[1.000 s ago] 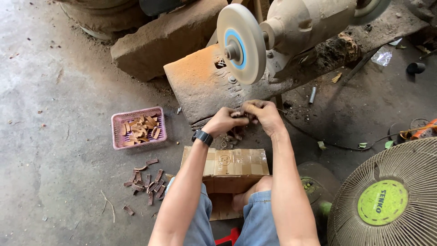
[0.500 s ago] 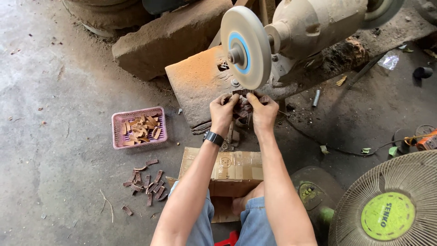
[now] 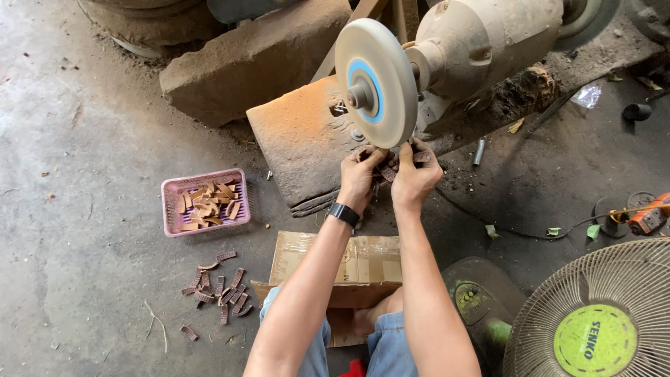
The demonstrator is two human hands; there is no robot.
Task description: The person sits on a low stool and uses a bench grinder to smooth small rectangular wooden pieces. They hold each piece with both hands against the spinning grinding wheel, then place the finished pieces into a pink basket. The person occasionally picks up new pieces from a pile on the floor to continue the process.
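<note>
My left hand (image 3: 361,174) and my right hand (image 3: 414,174) are raised together just under the round buffing wheel (image 3: 375,82) of a dusty bench grinder (image 3: 481,38). Both hands pinch a small dark brown piece (image 3: 388,172) held up against the wheel's lower edge. A black watch (image 3: 345,213) sits on my left wrist. Both forearms reach forward over a cardboard box (image 3: 349,269) between my knees.
A pink basket (image 3: 171,206) of tan pieces sits on the concrete to the left, with several dark brown pieces (image 3: 220,287) scattered below it. The grinder stands on a stone slab (image 3: 300,136). A fan (image 3: 593,318) fills the lower right; an orange tool (image 3: 648,218) lies beyond it.
My hands rose from above the box up to the wheel's lower edge, carrying the small piece. The view shifted slightly.
</note>
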